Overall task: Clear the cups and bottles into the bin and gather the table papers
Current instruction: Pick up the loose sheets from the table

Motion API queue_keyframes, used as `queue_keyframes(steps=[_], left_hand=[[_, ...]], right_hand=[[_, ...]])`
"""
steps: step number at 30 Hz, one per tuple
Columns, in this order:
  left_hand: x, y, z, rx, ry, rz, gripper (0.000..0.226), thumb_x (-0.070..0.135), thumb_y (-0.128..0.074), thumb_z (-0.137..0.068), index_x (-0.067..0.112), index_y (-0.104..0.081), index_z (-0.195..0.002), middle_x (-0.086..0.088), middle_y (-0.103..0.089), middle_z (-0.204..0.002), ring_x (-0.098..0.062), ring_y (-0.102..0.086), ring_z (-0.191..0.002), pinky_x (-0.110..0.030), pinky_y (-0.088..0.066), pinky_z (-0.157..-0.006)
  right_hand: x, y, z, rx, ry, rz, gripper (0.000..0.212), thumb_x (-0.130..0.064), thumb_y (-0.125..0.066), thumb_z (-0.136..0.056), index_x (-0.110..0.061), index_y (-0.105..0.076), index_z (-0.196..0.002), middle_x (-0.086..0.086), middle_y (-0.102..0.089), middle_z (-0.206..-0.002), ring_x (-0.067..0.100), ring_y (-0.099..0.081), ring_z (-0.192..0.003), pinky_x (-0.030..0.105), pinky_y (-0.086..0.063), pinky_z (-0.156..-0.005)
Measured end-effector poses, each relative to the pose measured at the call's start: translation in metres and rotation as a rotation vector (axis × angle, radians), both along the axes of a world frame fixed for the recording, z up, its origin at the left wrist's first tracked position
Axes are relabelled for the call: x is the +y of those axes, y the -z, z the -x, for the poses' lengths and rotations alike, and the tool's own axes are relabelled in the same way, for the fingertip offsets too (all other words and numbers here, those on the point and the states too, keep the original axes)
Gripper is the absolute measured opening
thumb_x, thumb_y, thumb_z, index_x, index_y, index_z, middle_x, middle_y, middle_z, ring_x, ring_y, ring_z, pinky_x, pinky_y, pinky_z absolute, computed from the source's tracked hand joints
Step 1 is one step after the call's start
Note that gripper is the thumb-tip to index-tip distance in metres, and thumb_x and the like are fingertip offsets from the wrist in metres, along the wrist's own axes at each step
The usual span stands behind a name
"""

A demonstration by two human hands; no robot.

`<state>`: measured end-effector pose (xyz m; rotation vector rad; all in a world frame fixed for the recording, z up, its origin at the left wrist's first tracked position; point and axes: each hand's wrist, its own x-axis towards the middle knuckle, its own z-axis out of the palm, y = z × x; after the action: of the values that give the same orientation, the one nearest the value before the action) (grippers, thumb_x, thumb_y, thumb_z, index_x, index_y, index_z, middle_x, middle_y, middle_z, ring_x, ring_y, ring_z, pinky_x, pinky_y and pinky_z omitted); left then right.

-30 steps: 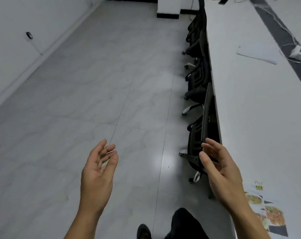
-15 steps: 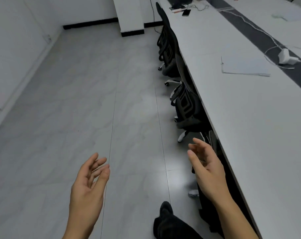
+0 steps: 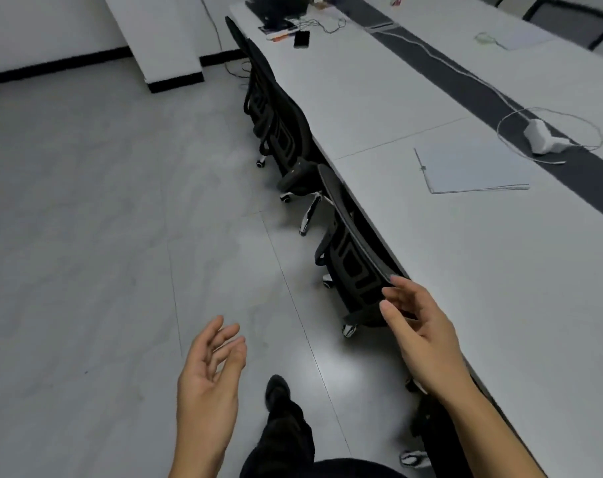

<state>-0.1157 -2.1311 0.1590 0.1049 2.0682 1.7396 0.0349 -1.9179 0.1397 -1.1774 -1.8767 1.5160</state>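
White papers (image 3: pixel 472 169) lie on the table (image 3: pixel 500 288); both hands, left (image 3: pixel 207 377) and right (image 3: pixel 422 334), spread, hold nothing.

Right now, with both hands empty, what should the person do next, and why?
Probably step forward along the table and reach the right hand for the papers: it and the left hand are open and hold nothing, and the papers lie farther up the table.
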Motion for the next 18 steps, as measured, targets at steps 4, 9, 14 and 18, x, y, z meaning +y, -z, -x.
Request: queue_keyframes(steps=[4, 9, 14, 18], left_hand=[[0.090, -0.012, 0.083, 0.012, 0.271, 0.018, 0.038, 0.015, -0.063, -0.093, 0.035, -0.057, -0.125, 0.013, -0.070, -0.115, -0.005, -0.065, -0.109, -0.046, -0.050, -0.103], [0.213, -0.034, 0.158, 0.083, 0.572, 0.036, 0.039, 0.011, -0.063, -0.094, 0.037, -0.057, -0.123, 0.008, -0.069, -0.117, -0.003, -0.065, -0.109, -0.047, -0.049, -0.104], [0.325, -0.030, 0.178, 0.107, 0.771, 0.044, 0.041, 0.010, -0.064, -0.094, 0.032, -0.057, -0.128, 0.008, -0.070, -0.116, -0.004, -0.066, -0.108, -0.048, -0.048, -0.105], [0.397, -0.024, 0.173, 0.090, 0.901, 0.041, 0.043, 0.011, -0.063, -0.094, 0.026, -0.055, -0.133, 0.005, -0.068, -0.119, -0.003, -0.066, -0.107, -0.043, -0.048, -0.105]], right_hand=[[0.046, -0.012, 0.041, 0.007, 0.258, -0.006, 0.034, -0.021, -0.065, -0.095, -0.035, -0.059, -0.126, -0.016, -0.069, -0.115, -0.007, -0.062, -0.103, 0.017, -0.048, -0.087], [0.093, -0.019, 0.062, 0.048, 0.573, 0.031, 0.034, -0.021, -0.063, -0.096, -0.034, -0.059, -0.127, -0.018, -0.068, -0.114, -0.011, -0.060, -0.104, 0.003, -0.043, -0.076], [0.144, -0.005, 0.069, 0.078, 0.778, 0.063, 0.034, -0.021, -0.063, -0.096, -0.035, -0.058, -0.127, -0.018, -0.068, -0.116, -0.009, -0.059, -0.108, 0.015, -0.043, -0.082], [0.194, 0.005, 0.075, 0.099, 0.863, 0.089, 0.033, -0.022, -0.062, -0.097, -0.034, -0.059, -0.127, -0.018, -0.067, -0.116, -0.009, -0.060, -0.108, 0.008, -0.043, -0.080]])
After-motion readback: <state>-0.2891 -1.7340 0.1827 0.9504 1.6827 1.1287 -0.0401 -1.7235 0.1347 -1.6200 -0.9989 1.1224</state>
